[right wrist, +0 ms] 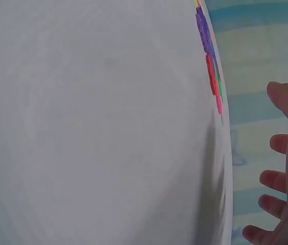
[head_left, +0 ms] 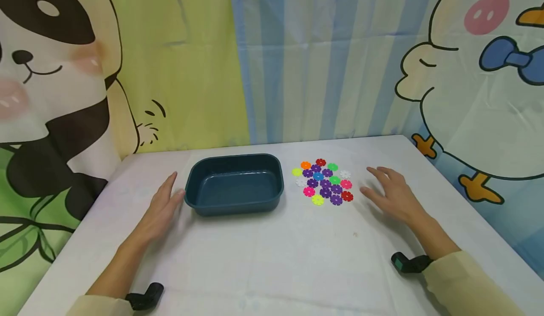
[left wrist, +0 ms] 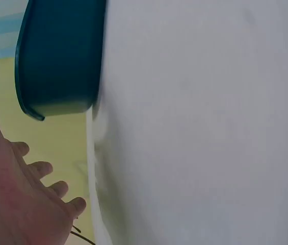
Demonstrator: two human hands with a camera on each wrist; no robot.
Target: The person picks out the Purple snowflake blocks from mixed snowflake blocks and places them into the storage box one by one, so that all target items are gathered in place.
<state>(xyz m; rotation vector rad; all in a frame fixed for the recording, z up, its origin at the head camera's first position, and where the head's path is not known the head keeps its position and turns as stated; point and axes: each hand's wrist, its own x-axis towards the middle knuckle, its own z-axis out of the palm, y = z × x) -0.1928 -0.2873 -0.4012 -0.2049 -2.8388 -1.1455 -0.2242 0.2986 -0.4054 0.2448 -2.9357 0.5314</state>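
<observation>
1. Head view: we see a dark teal tray (head_left: 238, 207) upright on its base on the white-covered table (head_left: 272, 264), mouth up, so its inner floor faces us. To its right lies a cluster of colourful flower-shaped discs (head_left: 325, 183), flat and close-set; lying flat, they probably stay put without support. The left hand (head_left: 161, 209) is just beside the tray's left end, fingers extended, holding nothing. The right hand (head_left: 393, 193) is to the right of the discs and apart from them, fingers relaxed, grasping nothing. We judge that the hands flank both things so that each stays within reach and unobscured. We cannot tell whether the left thumb meets the tray's rim. Some discs crowd together or overlap, so an exact count is hard, and the sleeves run off the bottom edge.

2. Left wrist view: the tray's side appears at the top, cut off by the frame, and we cannot see into it. The left hand's fingers spread below it, the palm cropped at the left edge; the discs are out of sight.

3. Right wrist view: we get the discs only as a thin edge-on strip, their shapes lost. The right hand, fingers loose, is cropped at the right edge; no tray shows.
</observation>
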